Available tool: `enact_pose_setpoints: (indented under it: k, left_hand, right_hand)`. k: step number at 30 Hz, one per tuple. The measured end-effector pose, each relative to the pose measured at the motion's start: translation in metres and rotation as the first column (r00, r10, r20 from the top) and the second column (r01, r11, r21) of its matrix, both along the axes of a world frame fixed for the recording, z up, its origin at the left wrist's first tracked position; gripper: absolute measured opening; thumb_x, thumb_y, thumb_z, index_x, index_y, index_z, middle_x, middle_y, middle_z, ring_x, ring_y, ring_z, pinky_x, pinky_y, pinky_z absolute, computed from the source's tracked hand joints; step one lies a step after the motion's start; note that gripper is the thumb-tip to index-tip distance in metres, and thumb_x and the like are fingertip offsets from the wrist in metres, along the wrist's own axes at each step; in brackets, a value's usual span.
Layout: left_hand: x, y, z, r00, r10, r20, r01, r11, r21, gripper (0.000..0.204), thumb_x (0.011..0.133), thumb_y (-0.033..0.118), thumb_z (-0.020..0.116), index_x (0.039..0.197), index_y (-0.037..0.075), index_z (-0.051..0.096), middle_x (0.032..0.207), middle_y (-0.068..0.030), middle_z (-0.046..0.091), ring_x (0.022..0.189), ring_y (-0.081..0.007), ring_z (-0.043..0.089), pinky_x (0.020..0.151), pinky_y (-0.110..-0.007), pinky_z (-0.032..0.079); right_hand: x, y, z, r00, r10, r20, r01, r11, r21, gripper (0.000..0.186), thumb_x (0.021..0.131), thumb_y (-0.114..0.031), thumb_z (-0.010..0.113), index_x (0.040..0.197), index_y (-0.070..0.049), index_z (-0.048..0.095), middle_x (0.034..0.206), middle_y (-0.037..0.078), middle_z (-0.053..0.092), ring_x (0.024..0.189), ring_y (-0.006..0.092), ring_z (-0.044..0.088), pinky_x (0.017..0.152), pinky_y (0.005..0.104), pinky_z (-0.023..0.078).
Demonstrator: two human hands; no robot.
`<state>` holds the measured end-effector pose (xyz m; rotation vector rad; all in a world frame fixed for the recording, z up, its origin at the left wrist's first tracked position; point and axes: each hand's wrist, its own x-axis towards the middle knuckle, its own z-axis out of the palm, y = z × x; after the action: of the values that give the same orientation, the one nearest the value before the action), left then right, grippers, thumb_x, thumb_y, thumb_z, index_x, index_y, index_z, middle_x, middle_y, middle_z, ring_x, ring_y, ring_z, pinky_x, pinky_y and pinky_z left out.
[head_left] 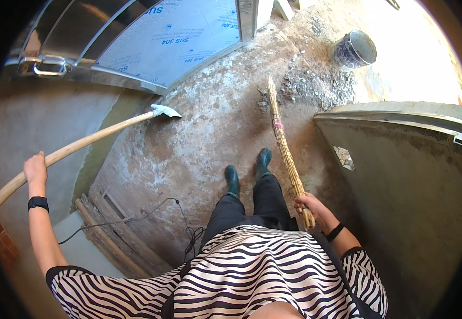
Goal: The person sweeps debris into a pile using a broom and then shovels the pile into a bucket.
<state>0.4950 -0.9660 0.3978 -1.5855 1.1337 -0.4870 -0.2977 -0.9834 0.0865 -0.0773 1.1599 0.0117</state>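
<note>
My left hand [35, 169] is closed round the wooden handle of a hoe [90, 139] near its butt end. The hoe slants up to the right, and its pale, crusted metal head [166, 111] is close to the foot of the metal door. In my right hand [316, 209] is a straw broom [289, 162], gripped near the end of its bound handle. Pink binding circles the broom partway up, and its bristle tip points away from me, beside a pile of grey rubble [321, 87].
A metal door [188, 40] with blue film stands open at the far left. Beyond the rubble is a dark patterned bucket [355, 50]. A grey wall [401, 159] rises on the right. Wooden planks [116, 234] and a black cable [154, 211] lie at the lower left.
</note>
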Motion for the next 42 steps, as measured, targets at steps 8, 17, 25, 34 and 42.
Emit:
enact_pose_setpoints:
  k: [8,17,25,34,42]
  left_hand:
    - [-0.024,0.034,-0.015,0.981,0.116,-0.155,-0.122,0.992,-0.033,0.019,0.066,0.007,0.070,0.082,0.009,0.060,0.075,-0.0098,0.065,0.075,-0.0274,0.065,0.066,-0.037,0.052]
    - [-0.039,0.062,-0.032,0.963,0.159,-0.219,-0.167,0.986,-0.019,0.017,0.068,0.006,0.067,0.083,0.009,0.060,0.078,-0.0113,0.065,0.077,-0.0283,0.064,0.067,-0.038,0.052]
    - [-0.054,0.067,-0.032,0.960,0.160,-0.230,-0.178,0.982,-0.060,0.011,0.070,0.005,0.064,0.080,0.008,0.060,0.076,-0.0121,0.065,0.075,-0.0294,0.064,0.065,-0.039,0.052]
    - [-0.041,0.047,-0.040,0.979,0.117,-0.168,-0.128,0.990,-0.061,0.010,0.080,0.007,0.052,0.079,0.009,0.062,0.074,-0.0111,0.065,0.074,-0.0280,0.065,0.062,-0.038,0.052]
    - [-0.063,0.022,-0.149,0.985,0.115,-0.132,-0.090,0.979,0.185,0.011,0.086,0.014,0.048,0.093,0.016,0.057,0.085,-0.0040,0.064,0.075,-0.0196,0.066,0.061,-0.030,0.053]
  right_hand:
    - [0.101,0.062,-0.054,0.896,0.340,0.285,-0.390,0.910,0.141,0.009,0.085,-0.013,0.057,0.086,-0.007,0.050,0.062,0.002,0.050,0.049,0.0098,0.050,0.044,0.0210,0.042]
    - [0.043,0.026,-0.104,0.959,-0.089,0.270,-0.029,0.914,0.404,0.022,0.088,-0.020,0.055,0.102,-0.005,0.047,0.071,0.005,0.054,0.052,0.0094,0.051,0.044,0.0209,0.048]
    - [-0.088,-0.034,-0.028,0.993,0.118,-0.009,-0.118,0.989,-0.089,0.025,0.085,-0.018,0.058,0.104,-0.004,0.050,0.077,0.007,0.057,0.053,0.0122,0.056,0.049,0.0243,0.048]
    - [0.060,0.014,-0.026,0.950,0.235,0.206,-0.234,0.972,-0.029,0.025,0.085,-0.016,0.061,0.104,-0.003,0.053,0.074,0.005,0.057,0.052,0.0071,0.052,0.046,0.0184,0.044]
    - [-0.035,-0.057,-0.115,0.908,-0.302,0.290,0.153,0.884,0.442,0.021,0.087,-0.021,0.056,0.099,-0.006,0.047,0.079,0.005,0.055,0.058,0.0078,0.054,0.044,0.0200,0.047]
